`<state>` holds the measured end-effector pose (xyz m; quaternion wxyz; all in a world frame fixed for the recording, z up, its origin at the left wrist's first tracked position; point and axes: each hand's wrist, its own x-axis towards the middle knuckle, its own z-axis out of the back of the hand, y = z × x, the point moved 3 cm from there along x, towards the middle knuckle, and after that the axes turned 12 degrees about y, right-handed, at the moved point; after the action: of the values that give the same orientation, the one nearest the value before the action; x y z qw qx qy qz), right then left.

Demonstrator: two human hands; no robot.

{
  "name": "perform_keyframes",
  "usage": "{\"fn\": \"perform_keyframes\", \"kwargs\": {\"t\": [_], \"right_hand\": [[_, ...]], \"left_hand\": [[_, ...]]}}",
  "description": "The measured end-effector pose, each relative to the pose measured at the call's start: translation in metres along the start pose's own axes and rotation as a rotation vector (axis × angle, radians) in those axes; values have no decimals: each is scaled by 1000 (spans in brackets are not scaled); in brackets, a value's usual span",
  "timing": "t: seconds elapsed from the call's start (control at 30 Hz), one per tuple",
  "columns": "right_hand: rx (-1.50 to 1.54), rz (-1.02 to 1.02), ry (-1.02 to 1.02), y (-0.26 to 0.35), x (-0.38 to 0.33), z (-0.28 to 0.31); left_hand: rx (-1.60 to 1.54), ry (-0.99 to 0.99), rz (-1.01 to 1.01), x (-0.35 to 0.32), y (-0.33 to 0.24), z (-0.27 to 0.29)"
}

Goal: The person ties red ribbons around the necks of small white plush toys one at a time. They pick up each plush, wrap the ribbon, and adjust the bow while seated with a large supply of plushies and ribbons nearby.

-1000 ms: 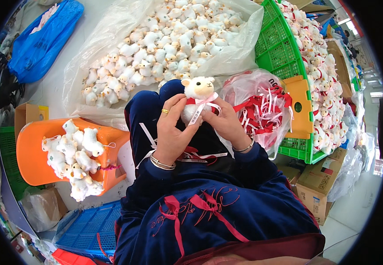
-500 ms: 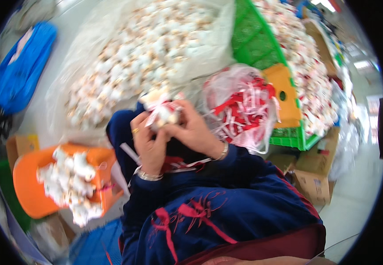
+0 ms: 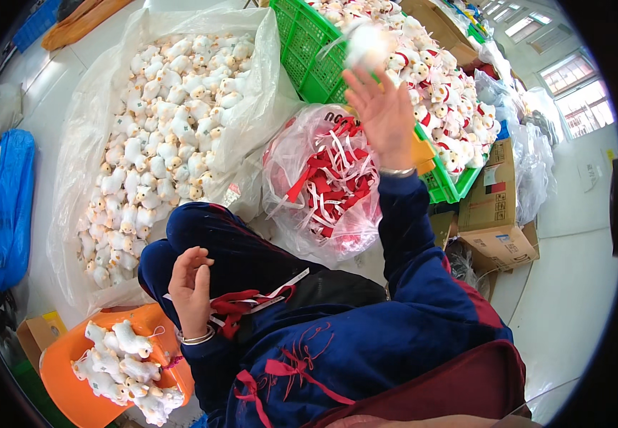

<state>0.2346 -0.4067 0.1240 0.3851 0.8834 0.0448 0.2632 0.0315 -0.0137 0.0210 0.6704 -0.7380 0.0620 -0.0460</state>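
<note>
My right hand [image 3: 384, 114] reaches up over the green crate [image 3: 305, 53], palm showing and fingers stretched apart. Just past its fingertips is a blurred white plush toy [image 3: 367, 47], seemingly in the air and out of my grip. Above my lap, my left hand [image 3: 191, 285] has loosely curled fingers with nothing visible in them. Close to it, red ribbons [image 3: 234, 305] with white strips lie on my lap. The crate is heaped with small white plush toys [image 3: 430, 93] wearing red ribbons.
A large clear bag [image 3: 270, 68] holds many plain white plush toys [image 3: 181, 121]. A plastic bag of red and white ribbons [image 3: 334, 175] stands between it and the crate. More toys lie on an orange stool [image 3: 59, 374] at lower left. A cardboard box [image 3: 491, 214] sits right.
My hands have parted. The plush toy they held together has left with my right hand toward the crate and out of its fingers. My left hand has dropped toward my lap.
</note>
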Motion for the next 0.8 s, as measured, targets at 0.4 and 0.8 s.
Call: {"fn": "perform_keyframes", "kwargs": {"t": [0.4, 0.8], "right_hand": [[-767, -597, 1007, -193, -124, -164], [-928, -666, 1231, -240, -155, -196]], "left_hand": [[56, -60, 47, -7, 9, 11], [40, -183, 19, -24, 16, 28]]}}
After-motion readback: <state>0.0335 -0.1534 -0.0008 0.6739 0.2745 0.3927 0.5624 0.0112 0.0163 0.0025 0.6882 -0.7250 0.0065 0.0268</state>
